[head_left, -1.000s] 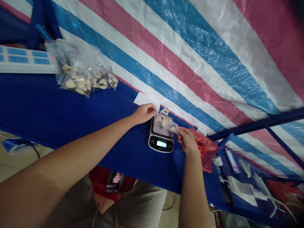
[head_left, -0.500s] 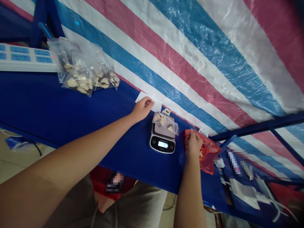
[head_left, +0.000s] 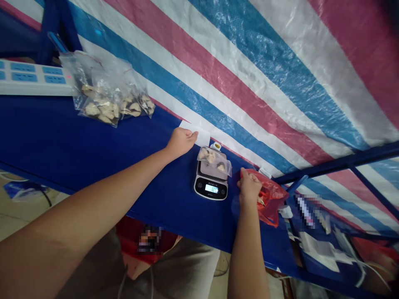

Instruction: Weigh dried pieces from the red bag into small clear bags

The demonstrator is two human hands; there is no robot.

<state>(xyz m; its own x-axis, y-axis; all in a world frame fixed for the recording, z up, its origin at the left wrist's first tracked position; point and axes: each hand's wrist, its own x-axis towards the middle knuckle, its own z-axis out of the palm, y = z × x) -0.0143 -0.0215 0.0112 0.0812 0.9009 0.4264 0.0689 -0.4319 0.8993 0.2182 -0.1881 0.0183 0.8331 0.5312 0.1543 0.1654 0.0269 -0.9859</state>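
Note:
On the blue table a kitchen scale [head_left: 211, 189] with a lit display bears a small clear zip bag [head_left: 214, 161]. Pale, dark-edged dried slices lie inside that bag, which is laid across the weighing plate. My left hand [head_left: 182, 140] is loosely closed, its fingers curled, over a sheet of white paper [head_left: 202, 134] left of the scale. I see nothing held in it. To the right of the scale, my right hand [head_left: 250, 185] pinches the near edge of a red plastic bag [head_left: 270, 199]. A few pale pieces show through the bag's opening. The right fingertips are partly hidden.
Several filled clear bags [head_left: 104, 110] stand at the table's back left, beside a white power strip [head_left: 37, 81]. A small white roll [head_left: 215, 146] is behind the scale. A striped tarp [head_left: 218, 79] hangs along the back. White cables and papers [head_left: 321, 251] lie at the right.
The scale's digits have changed. My left hand has shifted slightly left and rolled palm down. My right hand's fingers have moved at the edge of the red bag, whose opening shows more.

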